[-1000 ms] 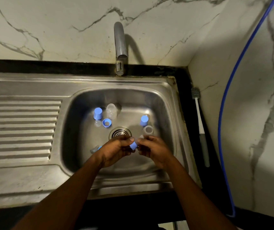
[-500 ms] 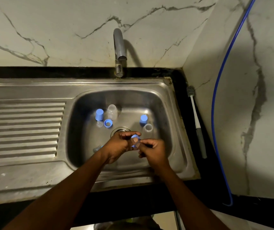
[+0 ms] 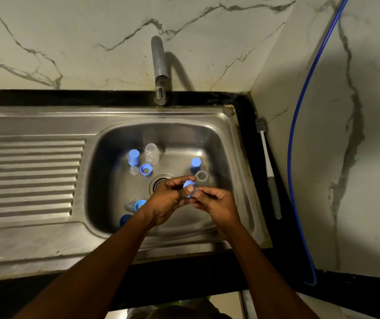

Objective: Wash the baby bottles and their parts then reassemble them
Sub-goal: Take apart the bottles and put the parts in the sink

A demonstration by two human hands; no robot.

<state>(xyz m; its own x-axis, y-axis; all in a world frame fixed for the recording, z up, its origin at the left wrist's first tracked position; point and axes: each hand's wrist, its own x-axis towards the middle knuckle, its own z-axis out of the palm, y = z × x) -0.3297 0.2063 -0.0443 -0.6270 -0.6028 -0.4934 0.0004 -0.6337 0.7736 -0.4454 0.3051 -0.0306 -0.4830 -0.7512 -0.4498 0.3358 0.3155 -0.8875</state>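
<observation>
Over the drain of the steel sink [image 3: 230, 143], my left hand [image 3: 168, 199] and my right hand [image 3: 216, 203] meet on one small blue bottle ring [image 3: 187, 184], pinched between the fingers of both. In the basin stand a clear bottle [image 3: 151, 153], a blue cap [image 3: 134, 157], a second blue cap [image 3: 195, 164] and a clear open bottle [image 3: 201, 176]. A blue ring [image 3: 146, 169] and a clear teat [image 3: 134, 170] lie near the first bottle. More blue parts [image 3: 139, 204] lie beside my left forearm, partly hidden.
The tap [image 3: 159, 67] stands over the back of the basin with no water running. A ribbed draining board [image 3: 27, 176] lies to the left. A bottle brush [image 3: 268, 169] lies on the black counter strip at the right. A blue hose [image 3: 299, 139] runs down the right wall.
The view has shifted slightly. My hands stayed together over the drain, turning the small blue ring between the fingers.
</observation>
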